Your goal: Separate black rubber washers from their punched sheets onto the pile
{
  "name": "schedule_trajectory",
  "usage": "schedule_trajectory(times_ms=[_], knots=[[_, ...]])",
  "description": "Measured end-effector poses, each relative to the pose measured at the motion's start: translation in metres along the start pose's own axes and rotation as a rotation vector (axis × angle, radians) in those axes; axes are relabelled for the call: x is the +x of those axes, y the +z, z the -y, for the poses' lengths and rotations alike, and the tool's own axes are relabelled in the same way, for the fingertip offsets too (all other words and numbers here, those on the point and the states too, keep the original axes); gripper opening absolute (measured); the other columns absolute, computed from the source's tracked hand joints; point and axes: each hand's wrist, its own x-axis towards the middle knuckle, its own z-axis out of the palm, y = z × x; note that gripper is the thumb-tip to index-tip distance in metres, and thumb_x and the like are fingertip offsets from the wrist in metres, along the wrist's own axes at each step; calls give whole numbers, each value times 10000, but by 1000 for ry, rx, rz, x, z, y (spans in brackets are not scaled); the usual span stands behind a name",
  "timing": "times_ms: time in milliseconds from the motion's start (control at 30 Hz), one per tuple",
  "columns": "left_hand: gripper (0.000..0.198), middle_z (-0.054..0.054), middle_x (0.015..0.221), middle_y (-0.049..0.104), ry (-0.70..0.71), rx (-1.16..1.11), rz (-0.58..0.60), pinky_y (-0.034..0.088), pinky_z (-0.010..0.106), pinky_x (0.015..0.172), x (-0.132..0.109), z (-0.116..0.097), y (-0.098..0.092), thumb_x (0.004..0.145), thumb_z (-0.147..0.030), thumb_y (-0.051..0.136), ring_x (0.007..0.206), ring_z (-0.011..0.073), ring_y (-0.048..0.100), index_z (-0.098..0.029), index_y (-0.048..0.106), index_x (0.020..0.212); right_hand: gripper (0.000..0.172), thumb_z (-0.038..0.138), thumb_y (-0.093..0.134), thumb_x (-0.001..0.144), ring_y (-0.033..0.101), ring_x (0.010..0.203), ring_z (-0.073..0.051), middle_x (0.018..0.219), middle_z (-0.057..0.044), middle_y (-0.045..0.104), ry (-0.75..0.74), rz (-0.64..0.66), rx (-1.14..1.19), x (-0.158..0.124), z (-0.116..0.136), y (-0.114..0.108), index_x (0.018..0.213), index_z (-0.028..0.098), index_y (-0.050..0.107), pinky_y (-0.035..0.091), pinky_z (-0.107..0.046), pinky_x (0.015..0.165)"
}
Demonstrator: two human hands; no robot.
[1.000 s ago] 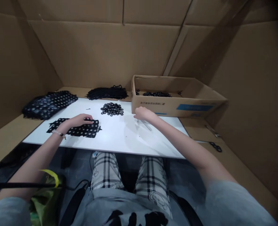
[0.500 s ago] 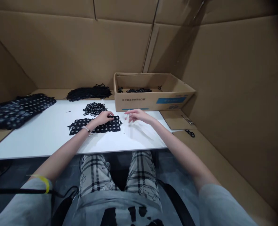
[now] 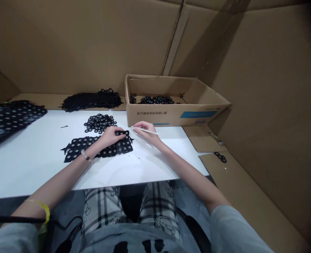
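Observation:
A black sheet [image 3: 78, 147] patterned with rows of pale round spots lies flat on the white tabletop. My left hand [image 3: 112, 136] rests over its right half, thumb and fingers closed on the upper right corner. Just right of that corner, my right hand [image 3: 146, 131] pinches a thin white stick [image 3: 152, 133], its tip pointing left toward the sheet. Behind the sheet is a loose heap of small black rings [image 3: 100, 123]. Part of the sheet is hidden beneath my left hand and wrist.
An open cardboard box [image 3: 150, 114] holding black ring pieces stands at the back. Stacked black sheets [image 3: 91, 101] lie behind the heap, and more spotted sheets [image 3: 13, 119] at the left. A black ringed piece [image 3: 220, 157] and a metal tool [image 3: 216, 139] lie on cardboard at right.
My right hand has closed into a pinch, and the white stick now shows clearly in it. My left hand stays on the sheet's upper right part. The camera view has shifted slightly.

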Motion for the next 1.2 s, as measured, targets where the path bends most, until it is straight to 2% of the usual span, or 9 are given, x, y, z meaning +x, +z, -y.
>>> schedule_trajectory(times_ms=[100,233,367,700,933,1200], knots=[[292,49,934,757,-3,-45,-4,489,319,824,-4,-9,3,780,-444,632,888,239,679,-189,740,873,287,457,659,775,551,544,-115,626,-1,608,11,11,-38,-6,0,-1,808,174,623,433,-228,512],[257,39,918,758,-12,-67,-62,484,307,815,-8,-17,9,793,-421,635,876,227,679,-192,736,850,252,417,651,788,632,631,-144,712,-31,670,40,60,-30,-12,4,-2,803,171,596,485,-253,593],[230,32,912,753,-20,-62,-76,482,312,810,-9,-18,12,804,-387,622,866,221,673,-191,724,869,239,411,628,805,638,696,-159,758,-41,693,6,38,-191,-12,9,-4,770,175,607,467,-264,646],[243,41,970,750,-59,-94,-52,491,323,863,-9,-22,14,817,-362,602,913,233,673,-177,717,925,228,404,654,778,650,684,-186,726,-39,694,82,45,-204,-15,14,-4,756,192,576,457,-272,622],[266,58,962,747,-40,-117,-46,488,324,862,-10,-21,15,818,-371,601,912,235,671,-159,718,927,208,378,642,783,646,668,-181,718,-38,690,41,11,-205,-17,15,-4,741,192,560,455,-273,623],[264,58,985,746,-54,-135,-43,482,350,888,-11,-20,16,806,-388,606,924,239,669,-177,714,922,182,353,634,775,632,671,-179,720,-23,685,76,40,-248,-14,8,-4,723,197,555,440,-269,622]])
